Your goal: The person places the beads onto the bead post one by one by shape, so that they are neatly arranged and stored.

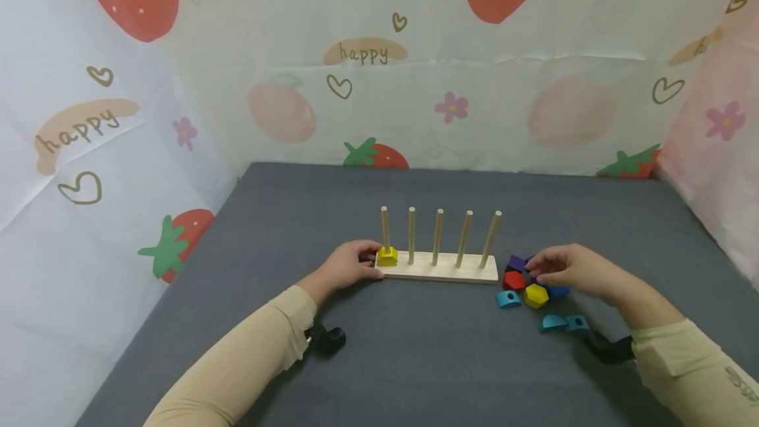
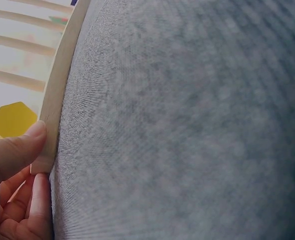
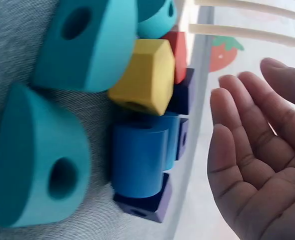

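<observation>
A wooden peg board [image 1: 439, 273] with several upright pegs stands on the grey cloth. A yellow hexagonal block [image 1: 387, 256] sits at the foot of its leftmost peg. My left hand [image 1: 351, 262] grips the left end of the board, its thumb [image 2: 36, 131] along the front edge and fingers around the end. To the right of the board, my right hand [image 1: 572, 270] hovers over loose blocks, fingers slightly bent and nothing in the palm. Below it are a yellow hexagonal block [image 3: 145, 76], a blue cylinder [image 3: 140, 159], a red block [image 1: 514, 281] and purple blocks [image 1: 516, 263].
Teal half-round blocks [image 3: 42, 160] lie at the near side of the pile, one [image 1: 508, 299] close to the board's right corner. Grey cloth [image 1: 415, 361] covers the table. A printed curtain [image 1: 450, 117] hangs behind and at both sides.
</observation>
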### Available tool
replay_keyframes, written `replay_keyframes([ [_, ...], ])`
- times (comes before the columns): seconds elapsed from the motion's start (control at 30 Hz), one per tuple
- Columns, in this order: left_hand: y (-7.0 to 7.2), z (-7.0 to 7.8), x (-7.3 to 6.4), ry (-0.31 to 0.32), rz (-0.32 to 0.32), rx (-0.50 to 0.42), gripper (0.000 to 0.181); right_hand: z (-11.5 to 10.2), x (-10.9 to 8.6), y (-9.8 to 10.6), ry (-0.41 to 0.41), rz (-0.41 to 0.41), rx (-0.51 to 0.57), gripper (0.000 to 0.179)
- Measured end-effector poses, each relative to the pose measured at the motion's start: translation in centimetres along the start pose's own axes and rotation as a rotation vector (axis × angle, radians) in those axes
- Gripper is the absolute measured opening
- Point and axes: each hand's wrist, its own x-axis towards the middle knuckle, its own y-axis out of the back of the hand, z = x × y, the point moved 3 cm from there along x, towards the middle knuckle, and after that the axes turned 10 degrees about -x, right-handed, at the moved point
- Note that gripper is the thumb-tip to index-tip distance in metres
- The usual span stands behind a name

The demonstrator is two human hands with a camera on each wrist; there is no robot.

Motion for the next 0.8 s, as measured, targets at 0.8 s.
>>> replay_keyframes([
  [0.8,0.0,-0.3,0.3,-0.013,-0.005,-0.017,0.051,1.5,0.4,-1.5,0.095,-0.068,-0.151,0.029],
])
